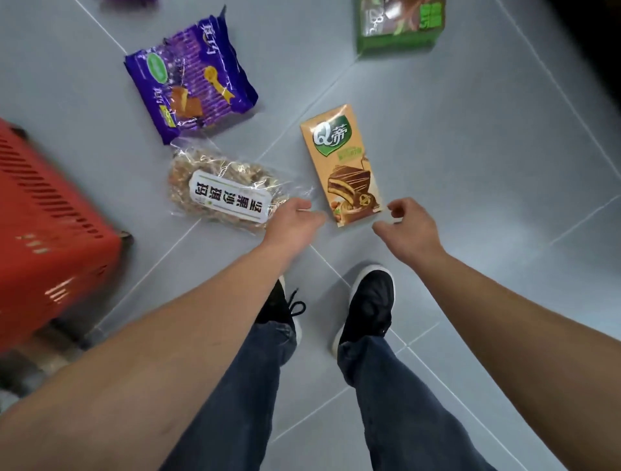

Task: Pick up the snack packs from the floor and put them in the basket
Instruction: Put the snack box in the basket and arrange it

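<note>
Several snack packs lie on the grey tiled floor: a purple biscuit bag (191, 80), a clear bag of nut brittle (221, 188) with a white label, a tan cake box (341, 164) and a green box (400, 25) at the top edge. The red slatted basket (50, 232) stands at the left. My left hand (292, 223) hovers between the clear bag and the tan box, fingers curled, holding nothing. My right hand (408, 227) hangs just right of the tan box's near end, fingers apart and empty.
My two feet in black shoes (369, 302) stand on the tiles just below the hands. A purple item (129, 2) peeks in at the top left edge. Dark shadow fills the top right corner.
</note>
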`<state>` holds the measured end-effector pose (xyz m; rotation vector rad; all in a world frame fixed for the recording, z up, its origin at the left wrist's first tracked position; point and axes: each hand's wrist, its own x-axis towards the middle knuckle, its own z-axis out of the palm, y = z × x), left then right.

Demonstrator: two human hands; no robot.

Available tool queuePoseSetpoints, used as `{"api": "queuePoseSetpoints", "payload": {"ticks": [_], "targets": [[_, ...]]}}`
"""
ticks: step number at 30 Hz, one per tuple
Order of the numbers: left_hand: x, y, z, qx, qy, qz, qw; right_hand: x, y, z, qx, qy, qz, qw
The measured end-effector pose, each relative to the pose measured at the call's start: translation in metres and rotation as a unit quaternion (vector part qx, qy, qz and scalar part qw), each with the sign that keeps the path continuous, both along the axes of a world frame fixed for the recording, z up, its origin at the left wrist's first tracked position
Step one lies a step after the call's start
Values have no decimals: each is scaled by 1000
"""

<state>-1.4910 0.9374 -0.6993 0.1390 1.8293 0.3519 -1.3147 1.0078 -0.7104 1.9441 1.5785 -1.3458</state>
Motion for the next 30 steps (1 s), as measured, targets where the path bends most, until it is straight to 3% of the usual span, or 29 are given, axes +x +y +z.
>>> {"api": "queuePoseSetpoints", "payload": {"ticks": [6,13,20,25,30], "targets": [[12,9,-97,-10,-9,13,1000,5,5,-91,8,-9,-44,999],[20,11,-135,30,-69,-11,997,-4,11,-127,-17,59,-86,994],[13,4,-102,74,-83,51,992,-12,7,-90,-15,102,-218,970],[-1,4,-52,63,-150,155,975,-20,9,-39,-87,146,-331,928],[-33,-7,18,80,-206,130,966,-23,16,26,-123,171,-346,914]]}}
